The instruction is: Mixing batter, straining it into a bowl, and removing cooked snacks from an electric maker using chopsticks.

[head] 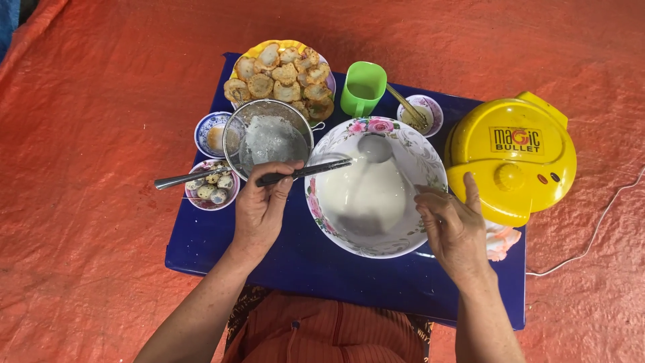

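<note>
I am holding my left hand (261, 205) curled around the black handle of a ladle (306, 171), my fingers closed on it and my forearm coming up from the near edge of the blue bench (215, 242). The ladle is reaching right across the flowered bowl (430, 165), its scoop hovering over the white batter (366, 195) near the bowl's far side. My right hand (453, 225) is resting at the bowl's right rim, fingers loosely bent and pinching the edge, thumb pointing away. Just left of the bowl a metal strainer (267, 138) is sitting, and a yellow round cooker (514, 158) is standing to the right.
</note>
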